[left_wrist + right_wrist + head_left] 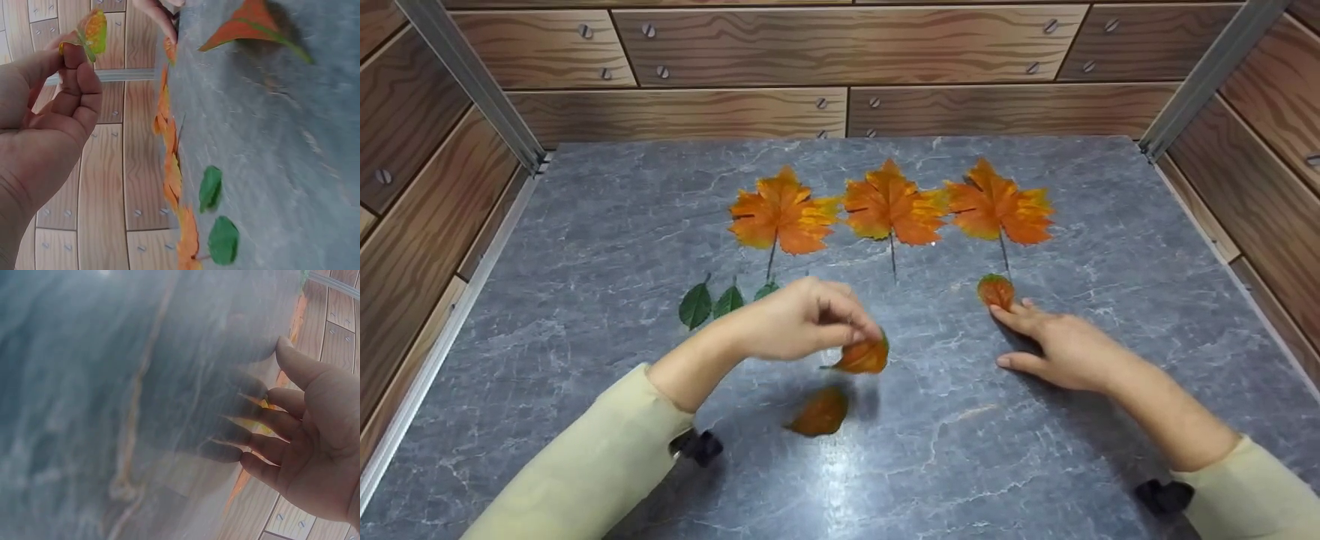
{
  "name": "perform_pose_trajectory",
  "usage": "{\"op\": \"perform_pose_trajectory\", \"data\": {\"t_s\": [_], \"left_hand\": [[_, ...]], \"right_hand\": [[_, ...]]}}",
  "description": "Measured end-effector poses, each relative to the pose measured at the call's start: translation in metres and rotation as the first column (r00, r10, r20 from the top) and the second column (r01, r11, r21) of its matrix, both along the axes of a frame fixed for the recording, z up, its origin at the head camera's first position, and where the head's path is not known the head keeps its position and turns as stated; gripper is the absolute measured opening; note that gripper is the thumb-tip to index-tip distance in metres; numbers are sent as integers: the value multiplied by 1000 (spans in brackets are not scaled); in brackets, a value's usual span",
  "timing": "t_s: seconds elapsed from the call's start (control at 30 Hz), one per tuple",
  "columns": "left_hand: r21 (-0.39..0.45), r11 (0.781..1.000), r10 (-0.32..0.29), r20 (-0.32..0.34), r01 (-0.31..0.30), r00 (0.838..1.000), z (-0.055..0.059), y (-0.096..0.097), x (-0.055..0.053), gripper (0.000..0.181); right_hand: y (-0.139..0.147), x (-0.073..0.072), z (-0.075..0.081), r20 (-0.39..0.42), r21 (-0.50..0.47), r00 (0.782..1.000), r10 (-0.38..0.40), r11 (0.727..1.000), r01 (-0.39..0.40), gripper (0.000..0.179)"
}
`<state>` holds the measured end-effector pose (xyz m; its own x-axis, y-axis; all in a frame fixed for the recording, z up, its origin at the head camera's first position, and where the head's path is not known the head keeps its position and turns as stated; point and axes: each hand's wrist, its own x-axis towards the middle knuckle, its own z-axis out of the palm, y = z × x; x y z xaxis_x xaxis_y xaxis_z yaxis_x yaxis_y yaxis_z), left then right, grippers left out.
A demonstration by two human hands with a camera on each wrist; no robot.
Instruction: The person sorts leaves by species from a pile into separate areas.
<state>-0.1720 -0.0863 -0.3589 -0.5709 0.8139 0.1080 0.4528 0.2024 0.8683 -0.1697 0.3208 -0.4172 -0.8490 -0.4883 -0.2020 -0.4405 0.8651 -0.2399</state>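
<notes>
My left hand (802, 319) pinches a small orange leaf with green edges (867, 357) between thumb and fingertips, above the tabletop. In the left wrist view the same leaf (97, 32) stands up from the fingertips. Straight fingers of my right hand (1076, 351) touch another small orange leaf (995, 289), which lies just below the stem of the right-hand maple leaf (999, 204). A third small orange leaf (820, 412) lies on the table below my left hand. In the right wrist view, the right hand's (315, 427) fingers are extended against the tabletop.
Two more orange maple leaves, the left one (784, 211) and the middle one (891, 202), lie in a row with the right one. Several green leaves (695, 306) lie left of my left hand, one partly hidden. Wood-patterned walls (847, 49) enclose the grey marbled table (607, 202).
</notes>
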Motion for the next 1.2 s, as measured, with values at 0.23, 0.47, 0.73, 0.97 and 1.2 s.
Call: {"op": "perform_pose_trajectory", "data": {"t_s": [0.23,0.47,0.73,0.97,1.2], "left_hand": [[51,996,69,-53,-67,996,1,27,-29,23],[37,987,157,-15,-156,987,-9,58,-53,27],[-69,986,161,155,-151,975,-30,88,-68,41],[-146,977,199,353,-157,914,-42,102,-72,48],[-77,980,193,583,-182,789,-47,111,-73,57]], "right_hand": [[0,1,1,-4,-1,1000,-1,1000,1,80],[1,1,1,-16,-5,1000,12,1000,-12,80],[-1,0,0,9,4,1000,-8,1000,8,80],[-2,0,0,17,7,1000,-16,1000,16,80],[-2,-1,1,11,1,1000,-10,1000,10,79]]}}
